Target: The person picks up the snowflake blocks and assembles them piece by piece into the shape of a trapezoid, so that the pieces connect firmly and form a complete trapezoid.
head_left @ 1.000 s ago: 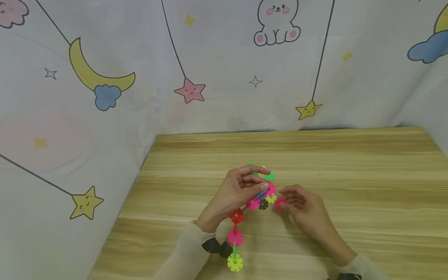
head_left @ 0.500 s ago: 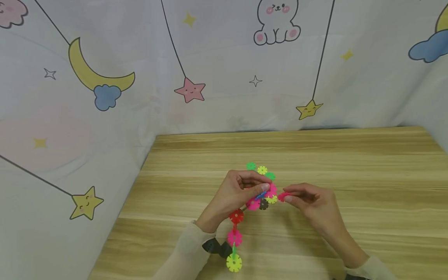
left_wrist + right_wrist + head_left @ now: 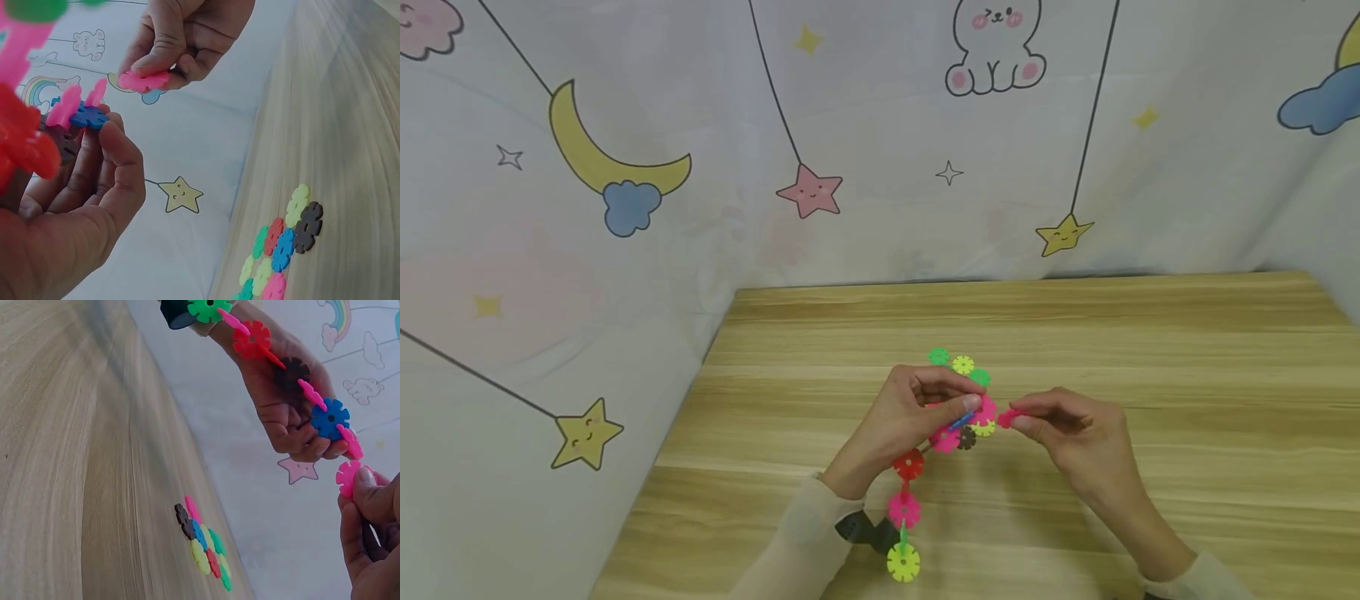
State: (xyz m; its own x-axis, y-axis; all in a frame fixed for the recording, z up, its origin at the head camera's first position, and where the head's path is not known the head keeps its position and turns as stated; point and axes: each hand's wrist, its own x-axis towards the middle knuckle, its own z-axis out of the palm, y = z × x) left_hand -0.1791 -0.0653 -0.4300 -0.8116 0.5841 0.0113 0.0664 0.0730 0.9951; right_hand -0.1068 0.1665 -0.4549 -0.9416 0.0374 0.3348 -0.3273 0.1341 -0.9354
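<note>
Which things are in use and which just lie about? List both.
In use:
chain, held by the left hand
pink disc, pinched by the right hand, apart from the chain

Lying about:
loose discs on the table, perhaps spares
cloth behind, seemingly just backdrop

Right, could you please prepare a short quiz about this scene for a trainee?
1. What colour is the loose disc in the right hand: (a) green, (b) pink, (c) blue?
2. Fill in: the left hand holds the chain near one end, where a ____ disc sits between two pink discs.
3. True or false: the loose disc is joined to the chain.

Key: 1. b; 2. blue; 3. false, the left wrist view shows a gap.
</note>
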